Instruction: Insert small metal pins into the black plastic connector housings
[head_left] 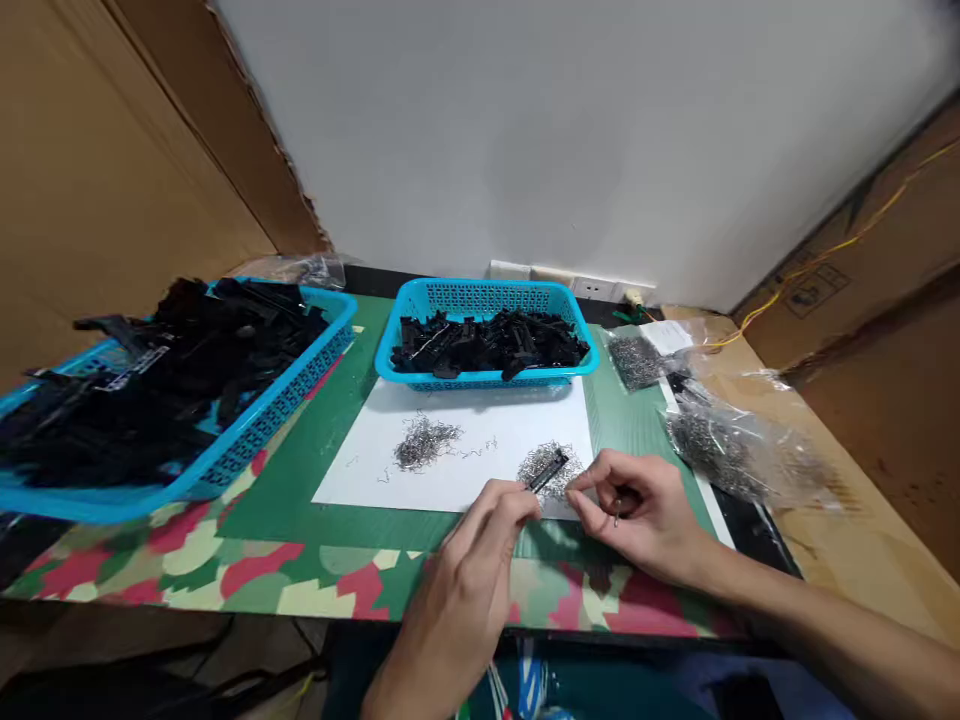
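Over the near edge of a white sheet (465, 487), my left hand (480, 545) grips a narrow black plastic part (547, 470) that points up and to the right. To its right, my right hand (637, 510) has thumb and forefinger pinched together; whatever lies between the tips is too small to make out. A tiny shiny metal piece (617, 518) shows by its curled fingers. Behind the black part lies a pile of small metal pieces (536, 462), perhaps springs or bent wires. Another pile of thin wire pieces (424, 443) sits further left on the sheet.
A blue basket (487, 378) of black plastic parts stands behind the sheet, and a larger blue basket (277, 420) is at left. Clear bags of metal pieces (712, 450) lie at right. Wall sockets (592, 288) and cardboard (862, 300) border the table.
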